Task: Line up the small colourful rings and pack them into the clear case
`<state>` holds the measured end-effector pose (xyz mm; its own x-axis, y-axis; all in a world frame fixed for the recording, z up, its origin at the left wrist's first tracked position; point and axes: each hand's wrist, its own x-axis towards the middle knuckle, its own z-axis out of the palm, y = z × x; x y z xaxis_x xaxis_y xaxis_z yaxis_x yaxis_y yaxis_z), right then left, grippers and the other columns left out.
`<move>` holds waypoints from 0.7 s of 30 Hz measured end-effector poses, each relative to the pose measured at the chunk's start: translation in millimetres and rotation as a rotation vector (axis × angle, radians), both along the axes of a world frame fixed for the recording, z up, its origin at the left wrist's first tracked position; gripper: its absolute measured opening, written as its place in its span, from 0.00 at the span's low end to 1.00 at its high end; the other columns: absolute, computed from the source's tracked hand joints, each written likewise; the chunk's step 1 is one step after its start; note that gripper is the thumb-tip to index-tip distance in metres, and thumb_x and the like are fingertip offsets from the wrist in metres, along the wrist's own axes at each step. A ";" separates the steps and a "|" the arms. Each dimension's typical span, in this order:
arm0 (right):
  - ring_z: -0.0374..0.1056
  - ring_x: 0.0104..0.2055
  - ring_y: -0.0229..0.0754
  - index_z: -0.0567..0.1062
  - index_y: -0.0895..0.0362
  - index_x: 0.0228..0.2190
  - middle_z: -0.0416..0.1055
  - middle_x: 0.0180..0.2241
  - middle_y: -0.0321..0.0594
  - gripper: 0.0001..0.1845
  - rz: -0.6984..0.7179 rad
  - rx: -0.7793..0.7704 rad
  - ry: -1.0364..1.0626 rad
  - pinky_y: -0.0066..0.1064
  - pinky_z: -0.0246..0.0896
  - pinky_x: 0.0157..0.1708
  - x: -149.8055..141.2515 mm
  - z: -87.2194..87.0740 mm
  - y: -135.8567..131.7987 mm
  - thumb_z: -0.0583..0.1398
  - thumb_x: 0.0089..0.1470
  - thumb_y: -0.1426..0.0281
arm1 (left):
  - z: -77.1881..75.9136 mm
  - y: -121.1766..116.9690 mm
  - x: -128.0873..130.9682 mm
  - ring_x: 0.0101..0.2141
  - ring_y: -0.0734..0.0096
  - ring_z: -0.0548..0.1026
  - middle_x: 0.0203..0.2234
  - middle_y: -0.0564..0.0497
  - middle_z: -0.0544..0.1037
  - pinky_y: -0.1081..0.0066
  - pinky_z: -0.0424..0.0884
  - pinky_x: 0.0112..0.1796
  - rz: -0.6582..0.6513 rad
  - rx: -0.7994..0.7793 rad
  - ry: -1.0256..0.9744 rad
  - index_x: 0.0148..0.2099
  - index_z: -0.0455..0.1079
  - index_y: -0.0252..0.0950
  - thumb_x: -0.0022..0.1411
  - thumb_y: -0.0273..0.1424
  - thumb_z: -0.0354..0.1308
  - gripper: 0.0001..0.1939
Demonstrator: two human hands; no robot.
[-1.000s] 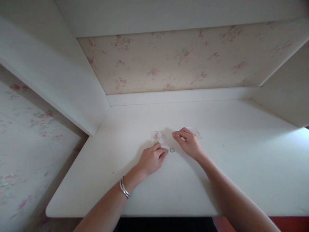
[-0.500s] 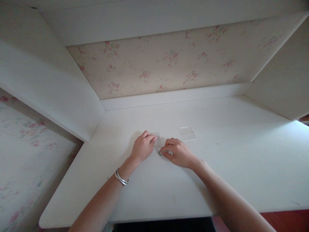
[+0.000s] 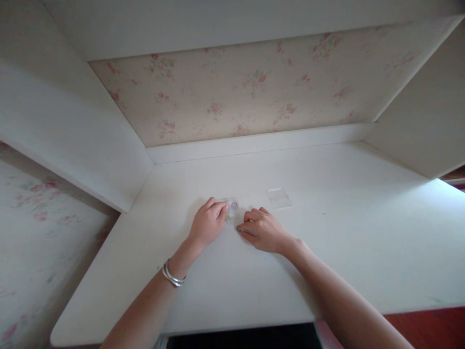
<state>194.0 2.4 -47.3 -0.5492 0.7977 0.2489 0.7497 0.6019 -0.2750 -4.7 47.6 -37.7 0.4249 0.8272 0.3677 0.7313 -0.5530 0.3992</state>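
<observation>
My left hand point(image 3: 209, 219) has its fingers closed at the left side of a small clear plastic box point(image 3: 234, 213), which lies on the white desktop point(image 3: 348, 247). Something small and round point(image 3: 234, 204) shows inside the box near its far right corner; other small bits by my left fingertips are too blurred to name. Just right of the box, my right hand point(image 3: 262, 229) pinches a small dark round piece point(image 3: 239, 229) between thumb and forefinger, close to the desktop. Beyond my right hand lies a flat, clear plastic lid point(image 3: 279, 198).
A white side panel point(image 3: 83, 116) rises at the left and another point(image 3: 421, 106) at the right. Floral wallpaper point(image 3: 232, 97) covers the back above a low white ledge point(image 3: 254, 140). An overhead white panel point(image 3: 232, 24) spans the top.
My left fingers have shifted left a little, so more of the clear box shows, with the small round thing in it. My right hand still pinches its piece. The view has moved slightly.
</observation>
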 end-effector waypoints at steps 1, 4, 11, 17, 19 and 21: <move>0.62 0.35 0.39 0.77 0.52 0.31 0.70 0.31 0.37 0.07 0.003 0.005 -0.003 0.32 0.46 0.36 -0.8 -0.6 -0.2 0.58 0.55 0.67 | -1.0 -5.1 -3.0 0.34 0.73 0.70 0.31 0.51 0.70 0.73 0.66 0.39 -0.007 -0.014 -0.017 0.40 0.72 0.37 0.67 0.34 0.45 0.14; 0.62 0.34 0.37 0.77 0.53 0.29 0.70 0.31 0.38 0.09 0.013 0.020 0.004 0.32 0.46 0.36 -3.7 -1.9 -1.0 0.56 0.56 0.68 | -5.1 -18.3 -9.1 0.34 0.73 0.70 0.32 0.51 0.71 0.73 0.66 0.39 -0.029 -0.056 -0.049 0.41 0.71 0.38 0.67 0.33 0.45 0.13; 0.63 0.34 0.37 0.77 0.53 0.31 0.69 0.30 0.38 0.09 0.004 0.027 0.148 0.31 0.50 0.36 -7.7 -3.1 -0.4 0.56 0.56 0.70 | -5.3 -28.3 -11.6 0.32 0.74 0.71 0.31 0.51 0.71 0.75 0.66 0.35 -0.075 -0.116 -0.002 0.39 0.72 0.38 0.67 0.32 0.46 0.13; 0.64 0.33 0.37 0.77 0.54 0.34 0.67 0.30 0.39 0.09 -0.142 0.042 0.438 0.30 0.58 0.34 -8.6 -9.6 7.8 0.56 0.57 0.67 | -10.5 -34.4 -6.5 0.33 0.73 0.72 0.33 0.51 0.72 0.74 0.67 0.37 -0.129 -0.134 0.054 0.40 0.72 0.39 0.67 0.32 0.46 0.13; 0.64 0.32 0.37 0.77 0.53 0.35 0.67 0.30 0.39 0.10 -0.218 0.058 0.500 0.30 0.59 0.32 -10.4 -8.7 12.7 0.55 0.57 0.67 | -13.9 -36.4 -3.8 0.34 0.73 0.72 0.33 0.51 0.72 0.73 0.67 0.38 -0.162 -0.134 0.082 0.42 0.73 0.40 0.66 0.32 0.47 0.13; 0.64 0.33 0.38 0.77 0.53 0.35 0.67 0.30 0.39 0.11 -0.263 0.097 0.514 0.30 0.60 0.30 -12.6 -5.7 19.0 0.55 0.58 0.66 | -16.8 -37.5 -1.6 0.34 0.72 0.72 0.33 0.51 0.72 0.72 0.68 0.39 -0.189 -0.127 0.117 0.42 0.72 0.41 0.65 0.32 0.48 0.12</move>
<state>181.4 21.5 -53.0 -0.1251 0.8515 0.5092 0.6624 0.4538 -0.5961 -6.4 10.2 -54.5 0.6098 0.7656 0.2049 0.6650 -0.6349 0.3932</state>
